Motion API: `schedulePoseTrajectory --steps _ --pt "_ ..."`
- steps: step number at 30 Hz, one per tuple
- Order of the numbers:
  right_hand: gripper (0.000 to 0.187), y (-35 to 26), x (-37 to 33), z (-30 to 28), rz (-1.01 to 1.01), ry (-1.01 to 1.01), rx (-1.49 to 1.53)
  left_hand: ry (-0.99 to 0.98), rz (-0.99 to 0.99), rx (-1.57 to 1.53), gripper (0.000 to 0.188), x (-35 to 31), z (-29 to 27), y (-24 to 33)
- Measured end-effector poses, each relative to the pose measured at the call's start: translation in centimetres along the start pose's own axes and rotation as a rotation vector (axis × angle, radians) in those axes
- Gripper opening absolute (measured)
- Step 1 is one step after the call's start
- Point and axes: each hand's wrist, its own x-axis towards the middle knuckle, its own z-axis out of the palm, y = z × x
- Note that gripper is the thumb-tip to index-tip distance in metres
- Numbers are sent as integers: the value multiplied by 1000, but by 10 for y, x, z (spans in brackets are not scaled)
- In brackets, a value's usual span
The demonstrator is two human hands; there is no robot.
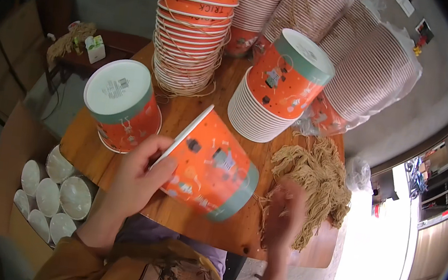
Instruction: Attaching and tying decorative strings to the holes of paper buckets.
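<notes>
My left hand grips the rim of an orange paper bucket with a green base band, thumb outside. The bucket tilts, its mouth toward the upper left and its base toward the lower right. My right hand is smeared by motion beside the bucket's base, over the edge of a heap of tan twine. Whether its fingers hold anything cannot be made out. Left of the held bucket, another orange bucket stands upside down on the wooden table.
Behind stand a tall nested stack of orange buckets with twine round it and a shorter inverted stack. Plastic-wrapped stacks fill the back right. A cardboard box at lower left holds several white-mouthed containers.
</notes>
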Motion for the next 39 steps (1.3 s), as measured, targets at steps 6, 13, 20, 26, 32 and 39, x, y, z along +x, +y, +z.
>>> schedulePoseTrajectory --steps 6,13,20,26,32,39 --pt "54 -27 172 15 -269 100 -222 -5 -15 -64 9 -14 -11 -1" --pt "42 3 214 35 -338 -18 -419 -47 2 -37 11 -2 -10 -2" --pt "37 20 224 24 -331 -104 -265 -50 28 -77 13 1 -7 -4" --pt "38 36 228 18 -320 -134 -163 21 9 -100 14 -4 -4 -3" --pt "39 40 225 23 -345 -95 -148 48 -24 -124 13 -5 -2 -4" --pt "36 41 223 23 -366 -70 -178 10 148 -4 11 2 13 -3"
